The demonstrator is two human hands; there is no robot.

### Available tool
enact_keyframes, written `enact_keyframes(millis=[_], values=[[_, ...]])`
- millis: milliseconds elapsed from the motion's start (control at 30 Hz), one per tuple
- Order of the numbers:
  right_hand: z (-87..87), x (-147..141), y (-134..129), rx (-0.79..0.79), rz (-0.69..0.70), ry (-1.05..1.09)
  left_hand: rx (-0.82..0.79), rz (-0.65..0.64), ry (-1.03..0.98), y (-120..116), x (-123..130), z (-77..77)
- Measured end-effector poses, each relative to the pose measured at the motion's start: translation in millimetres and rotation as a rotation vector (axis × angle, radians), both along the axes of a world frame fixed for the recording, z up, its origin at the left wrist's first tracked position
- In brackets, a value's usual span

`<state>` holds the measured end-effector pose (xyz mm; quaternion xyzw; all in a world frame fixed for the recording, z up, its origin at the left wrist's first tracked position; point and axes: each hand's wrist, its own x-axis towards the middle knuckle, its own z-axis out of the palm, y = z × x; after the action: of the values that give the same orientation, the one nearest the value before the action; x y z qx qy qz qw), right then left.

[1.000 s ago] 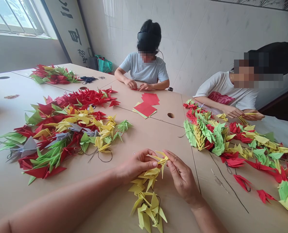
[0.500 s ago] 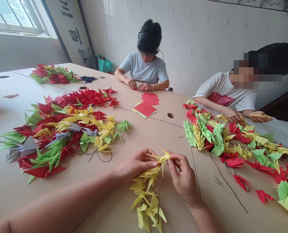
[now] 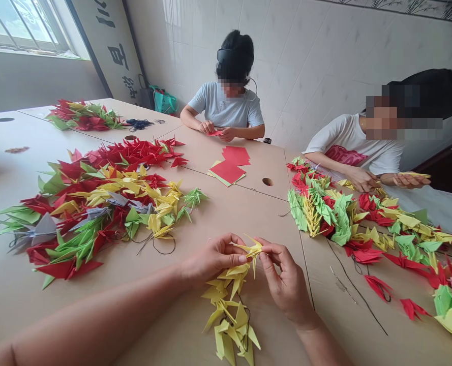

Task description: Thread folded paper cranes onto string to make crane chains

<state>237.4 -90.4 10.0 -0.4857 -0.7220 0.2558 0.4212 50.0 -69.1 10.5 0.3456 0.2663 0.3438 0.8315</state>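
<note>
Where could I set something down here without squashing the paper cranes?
Widest free patch: tabletop between the red paper sheets, the left crane heap and the right crane heap. Crowded: both heaps and the yellow crane string under the left hand and right hand.

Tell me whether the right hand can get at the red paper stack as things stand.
Probably yes, with a stretch: only tabletop lies between the right hand and the red paper stack, with no cranes in the way. But its fingers are pinching the yellow crane string, so they would likely have to let go first.
</note>
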Motion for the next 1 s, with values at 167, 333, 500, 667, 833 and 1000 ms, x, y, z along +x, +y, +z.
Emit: enact_keyframes(millis=[167, 333, 500, 667, 833, 1000], values=[[1.6, 0.6, -0.2, -0.012, 0.020, 0.005, -0.002, -0.006, 0.022, 0.2, 0.2, 0.6], [0.0, 0.6, 1.7, 0.026, 0.022, -0.048, -0.007, -0.003, 0.031, 0.1, 0.8, 3.3], [1.3, 0.6, 2.3, 0.024, 0.096, -0.088, 0.023, 0.002, 0.055, -0.3, 0.6, 3.0], [1.9, -0.2, 3.3, -0.010, 0.118, -0.085, 0.046, 0.024, 0.085, -1.2, 0.5, 2.7], [-1.8, 0.6, 4.9, -0.016, 0.067, -0.028, -0.024, 0.045, 0.083, -2.4, -0.5, 6.9], [-3.1, 1.7, 6.6, -0.071, -0.001, 0.087, -0.027, 0.027, 0.061, -1.8, -4.0, 7.3]])
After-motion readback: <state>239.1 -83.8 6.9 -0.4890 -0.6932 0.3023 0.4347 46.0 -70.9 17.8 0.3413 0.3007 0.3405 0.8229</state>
